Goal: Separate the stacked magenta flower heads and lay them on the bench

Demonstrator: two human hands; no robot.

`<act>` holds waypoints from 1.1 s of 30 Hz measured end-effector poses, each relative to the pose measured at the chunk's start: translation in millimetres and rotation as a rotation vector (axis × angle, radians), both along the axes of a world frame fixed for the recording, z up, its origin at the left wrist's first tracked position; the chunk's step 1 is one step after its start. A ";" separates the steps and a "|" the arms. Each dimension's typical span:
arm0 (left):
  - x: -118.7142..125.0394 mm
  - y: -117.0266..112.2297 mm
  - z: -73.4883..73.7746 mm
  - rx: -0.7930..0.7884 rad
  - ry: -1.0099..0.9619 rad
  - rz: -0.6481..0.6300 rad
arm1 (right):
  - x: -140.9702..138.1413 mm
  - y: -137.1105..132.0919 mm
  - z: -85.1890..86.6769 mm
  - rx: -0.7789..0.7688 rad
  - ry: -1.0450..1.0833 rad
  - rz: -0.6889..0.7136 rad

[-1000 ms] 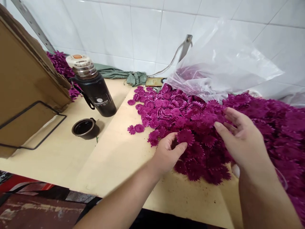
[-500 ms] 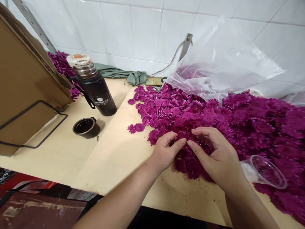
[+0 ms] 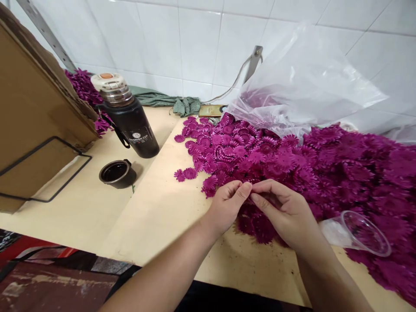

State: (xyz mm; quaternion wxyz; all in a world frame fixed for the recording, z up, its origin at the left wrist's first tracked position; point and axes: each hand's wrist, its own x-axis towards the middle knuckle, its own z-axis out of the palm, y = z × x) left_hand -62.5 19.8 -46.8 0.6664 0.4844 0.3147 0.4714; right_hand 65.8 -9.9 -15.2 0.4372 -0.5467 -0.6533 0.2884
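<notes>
My left hand [image 3: 229,203] is closed, thumb pressed on curled fingers, over the near side of a heap of purple artificial flower heads [image 3: 279,158]. Against its fingertips, my right hand [image 3: 287,212] pinches with thumb and forefinger. Whatever lies between the two pinches is small and mostly covered by the fingers; a bit of purple shows there, but I cannot tell if it belongs to the heap behind. Beside my right wrist, a clear plastic cup [image 3: 360,236] lies tipped on its side against the flowers.
A black flask [image 3: 136,128] and a small dark cup [image 3: 117,173] stand on the left of the pale table [image 3: 156,234]. Further left are a cardboard box [image 3: 35,121] and a bent black wire frame [image 3: 69,175]. A clear plastic bag [image 3: 302,86] leans at the tiled wall.
My right hand has moved left and its open pinch has closed, so its fingertips now meet those of my left hand. My left thumb has shifted slightly up and left.
</notes>
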 end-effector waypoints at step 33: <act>-0.1 1.3 0.5 -0.101 0.075 0.017 | 9.5 -10.8 -8.4 0.373 -0.471 -0.106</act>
